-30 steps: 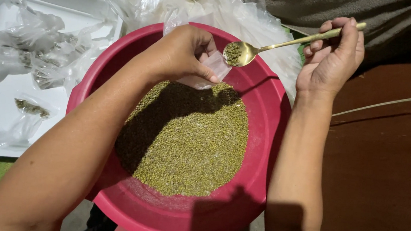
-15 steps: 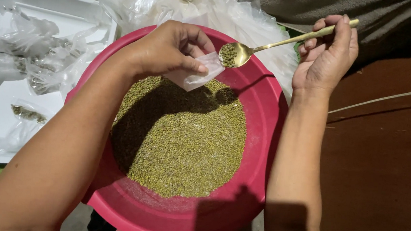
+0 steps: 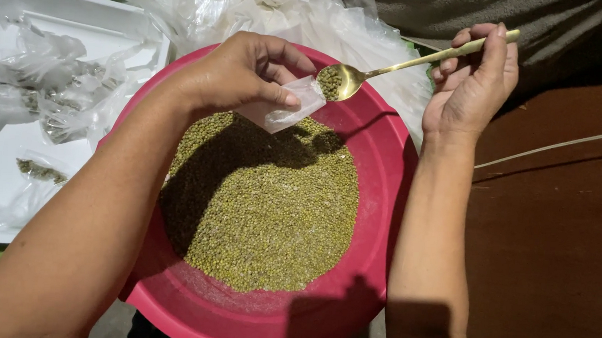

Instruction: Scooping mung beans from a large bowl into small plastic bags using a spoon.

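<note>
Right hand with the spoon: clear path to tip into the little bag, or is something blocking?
Probably yes. The right hand has the gold spoon bowl right at the mouth of the small clear bag, which the left hand pinches over the pink basin. Nothing sits between them.

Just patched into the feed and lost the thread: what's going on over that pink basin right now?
A person is working over a round pink plastic basin part-filled with small green seeds. The left hand pinches a small clear plastic bag with its mouth facing a slim gold metal spoon, which the right hand holds by its handle end. The spoon bowl, loaded with seeds, sits at the bag's mouth. On the left, a white tray holds more clear bags with seeds inside.
</note>
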